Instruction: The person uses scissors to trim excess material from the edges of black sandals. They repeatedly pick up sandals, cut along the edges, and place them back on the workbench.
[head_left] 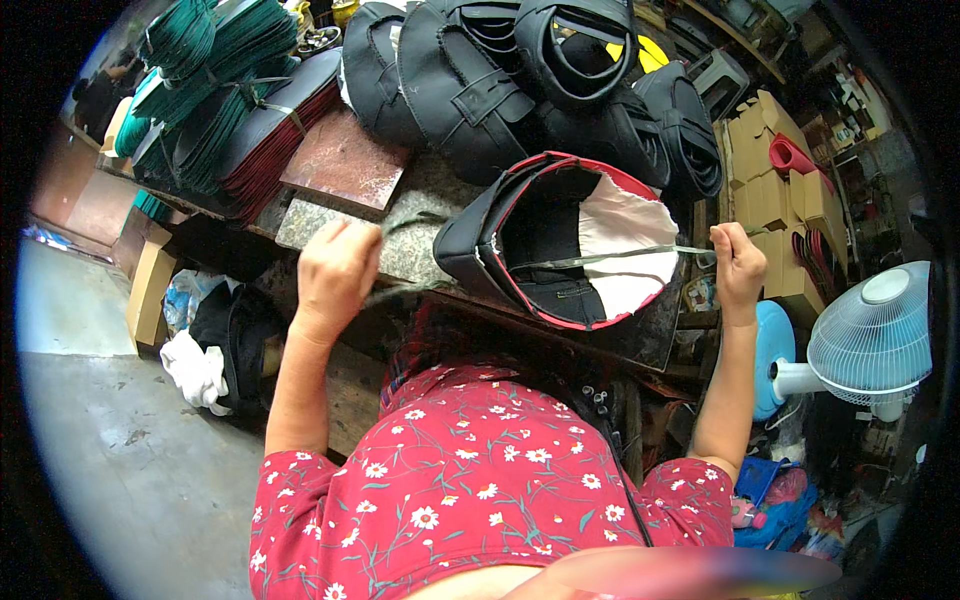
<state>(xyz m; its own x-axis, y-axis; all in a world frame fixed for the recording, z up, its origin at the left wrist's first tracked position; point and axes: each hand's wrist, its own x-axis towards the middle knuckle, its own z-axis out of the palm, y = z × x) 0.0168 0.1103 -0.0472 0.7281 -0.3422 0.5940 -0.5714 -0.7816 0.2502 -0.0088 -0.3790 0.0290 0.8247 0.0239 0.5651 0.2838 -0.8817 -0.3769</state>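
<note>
A black bag shell [540, 240] with red edge trim and a white lining lies open on the stone-topped bench [330, 215], its mouth toward me. My right hand [738, 262] is closed on a thin pale strap [610, 256] that stretches taut across the bag's opening. My left hand [335, 270] is fisted at the bench's front edge, gripping a dark grey strip [405, 222] that runs toward the bag. Both forearms are raised on either side of the bag.
Several finished black bags [500, 70] are piled at the back of the bench. Stacked green and dark red panels [215, 110] lie at the left. Cardboard boxes [775, 170] and a white fan [870, 335] stand at the right. Boxes and cloth sit on the grey floor [120, 470].
</note>
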